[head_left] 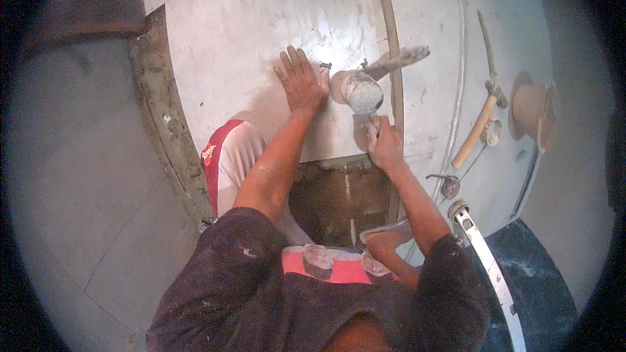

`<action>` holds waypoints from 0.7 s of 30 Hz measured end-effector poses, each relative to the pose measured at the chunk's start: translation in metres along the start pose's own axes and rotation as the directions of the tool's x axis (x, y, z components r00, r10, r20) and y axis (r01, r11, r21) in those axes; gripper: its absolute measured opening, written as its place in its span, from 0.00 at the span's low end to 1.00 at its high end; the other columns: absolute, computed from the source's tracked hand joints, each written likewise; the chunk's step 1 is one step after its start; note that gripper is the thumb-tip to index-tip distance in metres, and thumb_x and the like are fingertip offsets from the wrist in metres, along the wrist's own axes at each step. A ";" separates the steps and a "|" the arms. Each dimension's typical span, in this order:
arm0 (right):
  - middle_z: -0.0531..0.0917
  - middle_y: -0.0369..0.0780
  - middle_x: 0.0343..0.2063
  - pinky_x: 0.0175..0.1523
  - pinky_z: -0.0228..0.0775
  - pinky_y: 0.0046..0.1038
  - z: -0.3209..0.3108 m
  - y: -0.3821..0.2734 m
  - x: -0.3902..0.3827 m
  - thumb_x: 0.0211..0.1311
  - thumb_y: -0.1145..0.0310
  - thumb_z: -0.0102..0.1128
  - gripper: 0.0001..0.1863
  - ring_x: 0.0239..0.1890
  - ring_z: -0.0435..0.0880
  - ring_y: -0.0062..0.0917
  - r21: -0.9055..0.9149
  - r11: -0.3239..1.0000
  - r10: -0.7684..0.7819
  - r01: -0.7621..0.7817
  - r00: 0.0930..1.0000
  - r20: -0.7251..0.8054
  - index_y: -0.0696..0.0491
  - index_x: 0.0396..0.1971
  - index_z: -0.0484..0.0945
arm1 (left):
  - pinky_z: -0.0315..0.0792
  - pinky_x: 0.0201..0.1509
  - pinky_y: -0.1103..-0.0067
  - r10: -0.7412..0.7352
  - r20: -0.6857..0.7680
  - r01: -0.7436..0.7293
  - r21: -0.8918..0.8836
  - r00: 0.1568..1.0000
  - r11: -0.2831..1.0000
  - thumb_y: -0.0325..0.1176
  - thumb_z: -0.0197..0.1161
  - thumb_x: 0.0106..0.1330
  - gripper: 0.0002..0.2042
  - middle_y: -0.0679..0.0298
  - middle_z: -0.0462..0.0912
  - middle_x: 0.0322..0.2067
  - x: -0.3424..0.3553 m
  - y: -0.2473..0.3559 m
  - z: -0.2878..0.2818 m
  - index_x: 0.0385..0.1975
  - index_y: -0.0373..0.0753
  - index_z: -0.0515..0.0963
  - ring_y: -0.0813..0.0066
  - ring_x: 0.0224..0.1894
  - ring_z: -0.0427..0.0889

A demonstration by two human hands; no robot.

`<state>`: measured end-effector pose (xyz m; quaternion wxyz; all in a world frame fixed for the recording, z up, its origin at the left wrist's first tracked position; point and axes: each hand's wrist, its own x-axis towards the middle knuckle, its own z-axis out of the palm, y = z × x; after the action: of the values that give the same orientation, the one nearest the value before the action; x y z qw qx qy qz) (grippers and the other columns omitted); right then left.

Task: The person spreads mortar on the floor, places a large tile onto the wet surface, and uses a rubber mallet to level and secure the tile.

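Note:
My left hand (303,85) lies on the large pale tile (235,39), its fingers outstretched. Next to its thumb, a small dark clip (325,65) sticks up from the tile. My right hand (386,148) is wrapped round the short handle of a mallet. Above that hand is the mallet's thick whitish-grey head (362,94), over the tile; I cannot tell whether it touches the surface. Just beyond the head, a long, blurred, mortar-stained tool (399,60) crosses the mortar-coloured joint (389,16) between tiles.
A wooden-handled tool (476,130), a round container (529,109) and a small dark lump (450,186) lie to the right. A pale cord (458,58) runs along the tiles there. A white spirit level (490,267) stands nearer me. Rough mortar (339,195) shows below the tile's near edge.

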<state>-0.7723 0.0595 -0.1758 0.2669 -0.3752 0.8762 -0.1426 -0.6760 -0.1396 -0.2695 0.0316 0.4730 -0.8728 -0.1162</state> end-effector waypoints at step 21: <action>0.78 0.60 0.44 0.53 0.71 0.48 0.023 -0.033 0.092 0.56 0.48 0.67 0.30 0.48 0.79 0.53 0.142 0.965 0.257 -0.221 0.907 -0.334 0.62 0.43 0.78 | 0.37 0.75 0.47 0.002 -0.088 -0.003 -0.019 0.996 1.000 0.57 0.55 0.65 0.43 0.44 0.47 0.73 -0.004 -0.006 0.004 0.70 0.27 0.54 0.45 0.76 0.41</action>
<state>-0.7933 -0.0317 -0.2131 0.1413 -0.2198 0.9405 -0.2172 -0.6694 -0.1391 -0.2742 0.0745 0.4763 -0.8700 -0.1033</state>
